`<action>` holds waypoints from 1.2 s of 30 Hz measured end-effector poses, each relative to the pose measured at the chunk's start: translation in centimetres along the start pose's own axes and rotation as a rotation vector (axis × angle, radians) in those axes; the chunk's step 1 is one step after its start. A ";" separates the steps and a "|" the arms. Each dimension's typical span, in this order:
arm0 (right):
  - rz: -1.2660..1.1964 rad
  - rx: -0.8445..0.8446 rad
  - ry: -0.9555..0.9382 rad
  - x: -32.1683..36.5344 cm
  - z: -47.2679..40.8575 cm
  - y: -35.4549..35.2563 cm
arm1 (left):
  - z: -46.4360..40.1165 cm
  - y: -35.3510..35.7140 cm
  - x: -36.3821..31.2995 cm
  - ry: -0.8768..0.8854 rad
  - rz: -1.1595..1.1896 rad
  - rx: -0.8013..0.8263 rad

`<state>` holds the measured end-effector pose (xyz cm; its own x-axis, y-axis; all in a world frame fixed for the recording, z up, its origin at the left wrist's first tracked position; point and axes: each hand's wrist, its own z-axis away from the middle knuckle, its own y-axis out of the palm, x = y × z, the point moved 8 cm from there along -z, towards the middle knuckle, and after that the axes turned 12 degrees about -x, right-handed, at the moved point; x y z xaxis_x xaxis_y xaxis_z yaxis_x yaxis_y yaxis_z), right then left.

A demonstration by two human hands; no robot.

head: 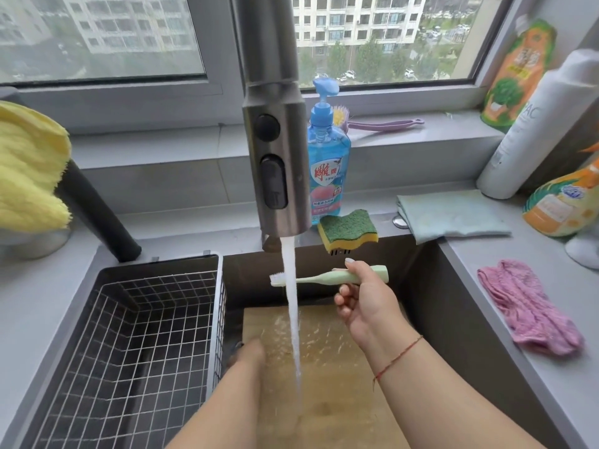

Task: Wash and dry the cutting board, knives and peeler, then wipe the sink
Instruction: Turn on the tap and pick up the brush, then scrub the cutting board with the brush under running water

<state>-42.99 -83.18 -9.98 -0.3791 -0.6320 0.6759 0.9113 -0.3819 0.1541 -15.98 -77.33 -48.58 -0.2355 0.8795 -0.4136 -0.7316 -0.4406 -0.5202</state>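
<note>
My right hand (359, 296) pinched the thick handle of a pale green plastic peeler (327, 276) between thumb and forefinger, the other fingers loosely curled below. I held it level so that its white head sat in the stream of water (293, 319) falling from the brushed steel pull-out faucet (275, 140), I think to rinse the blade. My left hand (249, 351) reached down to the left edge of the wet wooden cutting board (330, 384); I could not tell whether its fingers gripped or only pressed, as they were blurred and partly hidden. The board lay in the dark sink (431, 286) under the same stream, so it was being rinsed too. To the left sat a wire mesh drain basket (129, 319), probably for washed things. A green-and-yellow sponge (348, 230) and a blue dish soap bottle (329, 163) stood near on the ledge.
</note>
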 end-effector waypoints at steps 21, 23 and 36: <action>-0.075 0.349 0.070 -0.2 5.0 -4.4 | 29.3 -9.6 -5.0 0.105 0.231 0.340; -0.037 0.366 0.077 -0.8 5.4 -4.9 | 29.5 -9.3 -5.0 0.151 0.282 0.306; 0.832 0.300 -0.314 -1.6 10.0 -5.2 | 31.6 -17.4 -9.9 0.453 0.309 0.118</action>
<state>-45.53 -73.44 -4.60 0.4339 -0.3963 0.8091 0.8899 0.3285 -0.3164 -21.08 -72.65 -11.84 -0.1707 0.5358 -0.8269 -0.7452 -0.6192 -0.2474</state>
